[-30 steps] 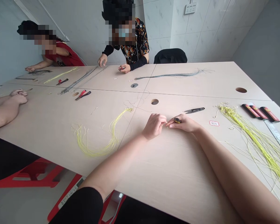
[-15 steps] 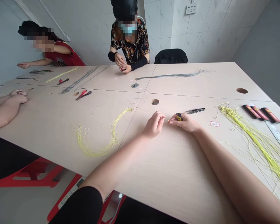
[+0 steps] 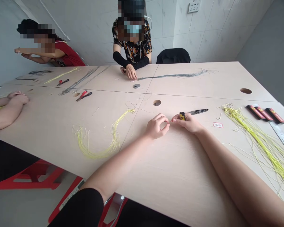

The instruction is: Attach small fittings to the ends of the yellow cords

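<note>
My right hand (image 3: 188, 123) is closed around a small black lighter (image 3: 182, 116) with a yellow patch, its thumb and forefinger pinched at the tip. My left hand (image 3: 158, 126) faces it, thumb and forefinger brought together in a ring. Something thin and tiny shows at its fingertips, too small to name. Only a narrow gap separates the two hands, just above the table (image 3: 180, 176). Behind my right hand lie black thread snips (image 3: 199, 111). To the left of my left hand curves a bundle of yellow cords (image 3: 117, 132).
At right lie a larger yellow cord bundle (image 3: 257, 142), several hooks, black-and-red lighters (image 3: 275, 116), a metal ruler (image 3: 280, 135) and a small label (image 3: 218, 125). Red-handled pliers (image 3: 84, 95) lie at left. Across the table, a masked co-worker (image 3: 134, 47) touches grey cords (image 3: 172, 76).
My left thumb and forefinger have shifted into a rounder pinch, and the yellow thread seen between my hands shows less. The masked co-worker's hand has moved onto the grey cords' end.
</note>
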Tool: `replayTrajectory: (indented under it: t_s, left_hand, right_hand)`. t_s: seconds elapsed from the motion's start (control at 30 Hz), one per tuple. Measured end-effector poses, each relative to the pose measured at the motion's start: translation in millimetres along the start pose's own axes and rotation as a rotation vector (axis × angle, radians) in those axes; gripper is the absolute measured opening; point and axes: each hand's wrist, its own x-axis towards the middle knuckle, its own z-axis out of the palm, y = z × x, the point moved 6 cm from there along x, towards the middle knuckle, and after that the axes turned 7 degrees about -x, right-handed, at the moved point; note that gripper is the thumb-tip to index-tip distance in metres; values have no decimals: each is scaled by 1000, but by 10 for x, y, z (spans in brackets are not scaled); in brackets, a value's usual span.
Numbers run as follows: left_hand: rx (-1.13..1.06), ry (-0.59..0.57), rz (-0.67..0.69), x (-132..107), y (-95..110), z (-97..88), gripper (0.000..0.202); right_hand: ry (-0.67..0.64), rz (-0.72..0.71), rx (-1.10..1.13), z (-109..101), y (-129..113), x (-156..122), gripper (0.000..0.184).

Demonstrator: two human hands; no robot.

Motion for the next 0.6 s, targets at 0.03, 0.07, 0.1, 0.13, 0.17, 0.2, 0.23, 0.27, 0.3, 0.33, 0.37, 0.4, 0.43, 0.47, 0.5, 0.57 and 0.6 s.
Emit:
replayTrajectory:
  t_s: [0.03,0.07,0.1,0.13,0.17,0.2,0.23,0.27,0.3,0.33,0.37,0.4,0.43,0.47,0.5,0.57,0.6]
  left_hand:
    - [-3,-11,-26,6,-8,7,5]
    - [-12,-22,-50,13,-18,15,6]
    - [-25,-31,-67,20,-28,22,7]
    - [-44,-41,-78,25,-37,31,8]
    - [-67,-52,-82,30,-44,41,9]
    - [-92,-62,-82,33,-51,52,9]
    - [-114,-69,-80,36,-57,61,9]
    - [-132,-74,-77,37,-64,69,9]
    - [-145,-72,-73,39,-70,73,8]
    - [-154,-67,-68,40,-75,73,7]
    - [-160,-60,-61,42,-78,72,7]
    - [-164,-53,-53,43,-79,70,7]
    - [-168,-46,-45,45,-79,68,7]
    - [-172,-40,-40,47,-77,66,8]
    - [-176,-37,-39,49,-75,65,9]
    - [-184,-36,-47,54,-73,66,9]
    - [-189,-35,-57,56,-72,66,9]
  right_hand:
    - [3,3,-2,0,3,2,40]
    - [6,7,-3,1,4,3,40]
    - [9,10,-1,1,5,4,40]
    - [10,12,3,3,4,4,40]
    - [6,12,8,7,2,5,40]
    - [1,11,14,12,-1,5,40]
    - [-4,9,21,15,-4,5,41]
    - [-8,5,28,18,-7,4,41]
    - [-10,3,33,19,-10,4,41]
    - [-10,2,36,18,-11,4,40]
    - [-8,3,37,17,-11,4,40]
    - [-7,6,36,15,-12,3,40]
    - [-6,10,33,15,-13,3,40]
    - [-4,15,30,14,-17,4,40]
    - [-1,18,28,12,-23,4,41]
    - [3,20,31,13,-41,5,42]
    - [2,21,35,14,-49,5,43]
